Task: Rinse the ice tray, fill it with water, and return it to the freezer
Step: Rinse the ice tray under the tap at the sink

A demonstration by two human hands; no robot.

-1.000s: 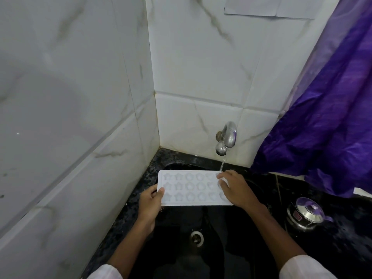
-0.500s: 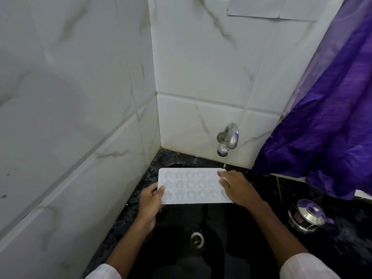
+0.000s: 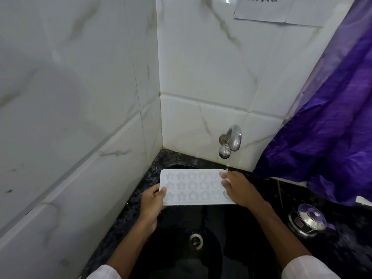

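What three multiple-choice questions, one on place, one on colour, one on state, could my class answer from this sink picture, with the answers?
1. Where does the ice tray sit?
A. Held over the sink
B. Flat on the counter
C. Inside a freezer

2. What colour is the curtain on the right?
A. Green
B. Purple
C. Yellow

3. What state is the tap in?
A. Shut and dry
C. Covered by a cloth
B. Running a thin stream

Answers:
1 A: the left hand grips the tray's left end and the right hand rests on its right end, above the black basin.
2 B: the cloth is deep purple.
3 B: a thin stream of water drops from the spout to the tray's far right corner.
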